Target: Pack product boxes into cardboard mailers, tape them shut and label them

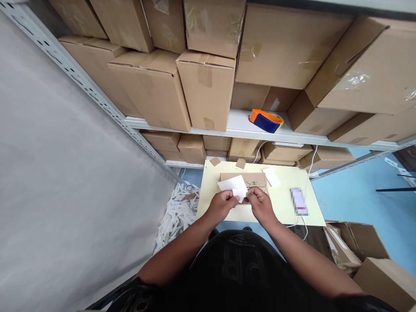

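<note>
A white sheet of paper (234, 183) is held up above the table, its lower part bent or folded over. My left hand (225, 204) pinches its lower left side, and my right hand (259, 203) pinches its lower right corner, the two hands close together. Behind the paper lies a cardboard box (256, 177) with dark handwritten marks on its top, partly covered by the paper and my hands. Another white paper (271, 177) lies flat to the right of the box.
The pale yellow table (282, 206) also carries a blurred-out phone-like object (299, 201) with a white cable and small cardboard scraps. Shelves with cardboard boxes (208, 95) and an orange-and-blue band (266, 121) stand behind. White paper strips (177, 214) heap on the floor at left; open boxes (360, 242) at right.
</note>
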A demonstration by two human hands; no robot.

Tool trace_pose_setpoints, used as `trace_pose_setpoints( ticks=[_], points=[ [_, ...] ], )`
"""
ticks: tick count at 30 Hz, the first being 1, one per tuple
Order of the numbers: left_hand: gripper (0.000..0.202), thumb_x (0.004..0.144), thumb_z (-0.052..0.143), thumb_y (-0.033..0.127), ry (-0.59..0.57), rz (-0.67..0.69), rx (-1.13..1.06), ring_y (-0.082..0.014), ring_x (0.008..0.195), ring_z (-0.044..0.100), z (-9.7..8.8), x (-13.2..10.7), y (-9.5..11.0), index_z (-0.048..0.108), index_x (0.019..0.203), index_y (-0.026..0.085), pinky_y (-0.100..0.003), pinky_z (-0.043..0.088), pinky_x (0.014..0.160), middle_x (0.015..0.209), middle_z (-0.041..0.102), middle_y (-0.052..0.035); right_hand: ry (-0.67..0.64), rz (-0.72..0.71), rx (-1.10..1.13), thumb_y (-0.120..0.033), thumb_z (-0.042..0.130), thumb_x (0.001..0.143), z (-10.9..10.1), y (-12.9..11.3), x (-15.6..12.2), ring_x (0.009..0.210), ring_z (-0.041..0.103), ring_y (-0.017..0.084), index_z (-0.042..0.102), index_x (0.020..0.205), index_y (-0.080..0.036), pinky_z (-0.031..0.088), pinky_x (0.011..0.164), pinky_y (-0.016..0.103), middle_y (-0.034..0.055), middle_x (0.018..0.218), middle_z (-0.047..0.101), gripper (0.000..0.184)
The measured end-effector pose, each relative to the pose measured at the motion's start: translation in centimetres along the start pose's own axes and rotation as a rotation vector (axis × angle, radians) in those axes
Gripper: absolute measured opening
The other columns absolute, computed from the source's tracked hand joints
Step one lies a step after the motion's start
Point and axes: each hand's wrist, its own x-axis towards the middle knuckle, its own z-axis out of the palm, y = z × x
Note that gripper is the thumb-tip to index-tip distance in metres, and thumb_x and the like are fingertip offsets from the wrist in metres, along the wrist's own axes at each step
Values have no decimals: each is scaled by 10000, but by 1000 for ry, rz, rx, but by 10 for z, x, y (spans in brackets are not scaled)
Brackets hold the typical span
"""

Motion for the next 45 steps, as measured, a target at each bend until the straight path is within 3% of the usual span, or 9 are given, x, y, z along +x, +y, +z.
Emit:
trace_pose_setpoints(
  ticks=[6,14,19,25,27,30,33,37,45],
  points=[
    [247,748,700,352,77,34,155,-106,581,422,-27,-1,5,525,667,197,-230,301,558,612,499,59,-100,40,-121,-318,573,826,-18,-5,13,684,569,195,578,663,-243,416,647,299,-24,655,628,180],
    [163,725,664,267,150,59,-111,-132,668,580,-30,-3,10,568,844,210,-235,464,621,736,596,41,-206,222,79,-339,617,806,-24,-12,20,658,654,201,593,685,-228,492,704,316,4,630,684,166],
    [168,791,655,299,162,77,-207,-140,676,657,-17,-4,18,589,907,196,-264,514,657,806,634,19,-160,159,434,-569,612,848,-7,-13,14,774,690,240,656,836,-230,547,756,372,57,804,723,343],
    [220,826,649,336,204,90,-242,-140,638,697,-6,1,24,546,970,206,-252,532,593,873,626,20,-222,-34,390,-851,523,825,10,-5,-9,919,685,282,695,1022,-252,550,802,402,82,982,725,654],
    [205,837,641,338,192,102,-218,-147,637,703,-5,1,24,548,965,208,-255,539,589,852,621,22,-231,-54,306,-761,633,836,10,-5,-12,913,677,270,699,1036,-255,537,826,389,65,982,729,548],
    [168,855,617,333,162,104,-185,-150,641,708,-5,0,27,564,951,206,-256,542,609,804,625,25,-148,-19,170,-611,652,908,7,-4,-12,835,654,240,702,857,-239,513,805,356,42,866,731,379],
    [144,851,607,326,160,97,-152,-144,618,694,-7,0,32,579,923,203,-256,532,610,765,630,27,-88,35,146,-589,609,938,4,-3,-9,770,646,228,669,718,-229,505,766,344,44,765,727,426],
    [135,834,605,314,157,101,-115,-142,607,670,-11,5,35,600,914,205,-261,529,607,760,651,22,-69,86,154,-569,616,932,2,-6,-8,700,647,204,657,714,-223,509,732,334,42,727,736,411],
    [173,821,571,240,79,172,184,-166,688,665,-28,16,45,713,916,207,-272,517,649,837,720,-11,-124,242,294,-442,687,816,-4,-12,2,503,616,169,587,618,-219,514,582,315,29,562,691,315]
  ],
)
